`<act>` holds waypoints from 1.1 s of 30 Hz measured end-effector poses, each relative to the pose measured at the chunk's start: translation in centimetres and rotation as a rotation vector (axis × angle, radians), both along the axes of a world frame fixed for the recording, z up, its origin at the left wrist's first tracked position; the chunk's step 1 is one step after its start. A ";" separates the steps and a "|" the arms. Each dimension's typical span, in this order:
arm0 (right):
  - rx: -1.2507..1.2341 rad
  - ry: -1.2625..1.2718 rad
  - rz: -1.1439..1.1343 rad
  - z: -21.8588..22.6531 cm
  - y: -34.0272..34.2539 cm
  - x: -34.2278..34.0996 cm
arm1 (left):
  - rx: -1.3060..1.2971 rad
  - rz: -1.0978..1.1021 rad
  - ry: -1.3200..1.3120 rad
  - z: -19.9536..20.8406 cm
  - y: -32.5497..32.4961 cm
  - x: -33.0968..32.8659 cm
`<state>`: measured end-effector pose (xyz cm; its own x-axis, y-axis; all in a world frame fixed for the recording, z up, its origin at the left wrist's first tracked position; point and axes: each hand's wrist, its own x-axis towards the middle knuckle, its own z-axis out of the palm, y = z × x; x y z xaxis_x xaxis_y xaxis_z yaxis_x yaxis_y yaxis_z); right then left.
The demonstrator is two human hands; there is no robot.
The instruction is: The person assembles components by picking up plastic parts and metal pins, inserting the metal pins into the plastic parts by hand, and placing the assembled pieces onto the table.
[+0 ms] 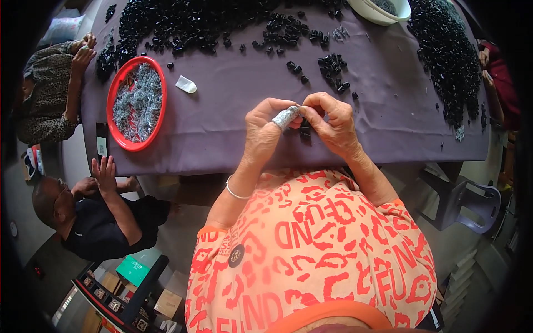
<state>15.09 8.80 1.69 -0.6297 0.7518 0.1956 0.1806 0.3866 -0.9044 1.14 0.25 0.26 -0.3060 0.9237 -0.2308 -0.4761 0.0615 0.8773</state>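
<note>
Moderately bright across the middle, under soft, pale light apparently falling from above, from out of view. Evenly lit over the greyish-purple tablecloth (222, 116), with a faint sheen toward the top and only weak, soft-edged shadows near the left hand (262, 126) and right hand (337, 122). Speckled with tiny white glints on the black pieces (166, 25). Bright and slightly hazy on the orange shirt (311, 244). Dim beneath the tablecloth's front edge. Reasonably sharp at both hands, but too fine in detail to make out at their meeting point. Softer around the grey chair (491, 202). Strongly bowed and stretched toward the rim, fading to black in the corners.
</note>
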 end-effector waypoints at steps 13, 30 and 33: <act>0.447 -0.258 -0.173 -1.1 3.7 -1.6 | 0.077 0.061 -0.240 -1.1 0.7 -1.8; -0.656 0.356 0.006 0.8 2.3 0.7 | 0.091 0.043 -0.167 0.1 0.6 -1.2; -0.622 0.424 0.001 1.8 1.5 0.8 | 0.079 0.049 -0.094 0.7 0.6 -0.8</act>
<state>15.86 10.25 3.51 -0.5955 0.8025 -0.0388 -0.2321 -0.2181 -0.9479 0.34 0.84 0.91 -0.3319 0.9245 -0.1874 -0.5573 -0.0319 0.8297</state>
